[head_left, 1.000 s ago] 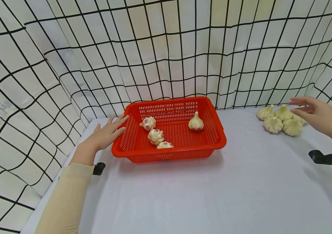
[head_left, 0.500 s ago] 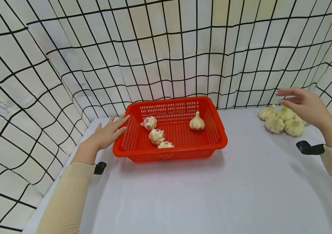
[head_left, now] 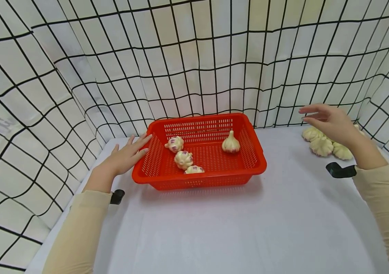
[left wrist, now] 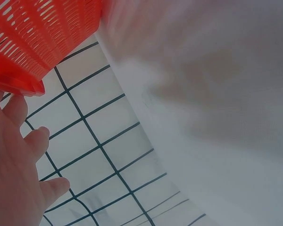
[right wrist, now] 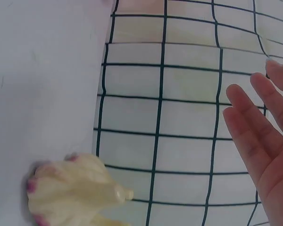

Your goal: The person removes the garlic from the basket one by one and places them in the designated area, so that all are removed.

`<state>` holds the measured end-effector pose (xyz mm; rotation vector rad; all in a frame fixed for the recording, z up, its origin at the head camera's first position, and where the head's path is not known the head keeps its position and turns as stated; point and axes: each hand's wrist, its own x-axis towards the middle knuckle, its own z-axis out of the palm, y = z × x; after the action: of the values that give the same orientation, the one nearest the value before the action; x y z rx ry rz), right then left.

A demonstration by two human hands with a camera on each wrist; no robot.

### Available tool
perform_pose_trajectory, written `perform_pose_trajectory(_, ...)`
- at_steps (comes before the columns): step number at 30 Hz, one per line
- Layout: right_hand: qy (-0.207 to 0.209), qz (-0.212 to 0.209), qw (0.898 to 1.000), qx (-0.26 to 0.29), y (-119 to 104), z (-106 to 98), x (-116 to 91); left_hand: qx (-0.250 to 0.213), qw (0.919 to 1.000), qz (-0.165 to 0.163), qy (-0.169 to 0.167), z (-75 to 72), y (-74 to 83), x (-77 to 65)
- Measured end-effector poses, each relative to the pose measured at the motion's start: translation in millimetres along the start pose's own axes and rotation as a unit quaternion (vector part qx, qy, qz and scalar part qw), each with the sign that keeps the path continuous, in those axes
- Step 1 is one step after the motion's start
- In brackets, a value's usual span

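A red plastic basket (head_left: 211,158) stands in the middle of the head view. My left hand (head_left: 123,159), fingers spread and straight, touches its left rim. Inside, purple-tinged garlic bulbs (head_left: 183,160) lie at the left, and one white garlic bulb (head_left: 231,142) sits upright at the right. My right hand (head_left: 333,123) hovers over a cluster of pale garlic bulbs (head_left: 322,146) at the far right, partly hiding them. Its fingers are loosely bent; the right wrist view shows this hand (right wrist: 264,141) holding nothing, with a garlic bulb (right wrist: 70,188) on the surface below.
White cloth (head_left: 194,228) covers the tabletop. Black netting (head_left: 208,72) over white sheeting rises behind the basket and along both sides. Each wrist carries a small black mount, the right one (head_left: 340,170) jutting inward over the table.
My right hand has moved left, from the right side of the garlic cluster to above it, and now covers part of it. The left hand and basket have stayed in place.
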<state>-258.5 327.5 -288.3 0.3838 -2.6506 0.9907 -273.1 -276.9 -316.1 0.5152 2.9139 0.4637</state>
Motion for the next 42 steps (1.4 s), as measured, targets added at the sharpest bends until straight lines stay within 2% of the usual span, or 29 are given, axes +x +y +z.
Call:
perform_pose_trajectory(16, -0.042, -0.023, 0.998, 0.031, -27.7, 35.3, 22.2, -0.001, 1.0, 0.002, 0.003, 0.8, 0.4, 0.7)
perform_pose_trajectory(26, -0.063, -0.058, 0.995, 0.047, -46.5, 58.5, 35.1, -0.004, 1.0, 0.001, -0.001, 0.2, 1.1, 2.2)
perform_pose_trajectory(34, -0.087, -0.104, 0.989, 0.05, -57.0, 76.1, 43.9, -0.003, 1.0, 0.001, 0.001, -0.2, 0.7, 1.7)
perform_pose_trajectory(42, -0.117, -0.154, 0.981, 0.018, -63.0, 89.9, 53.0, -0.007, 1.0, 0.002, 0.001, 0.8, -0.1, 1.6)
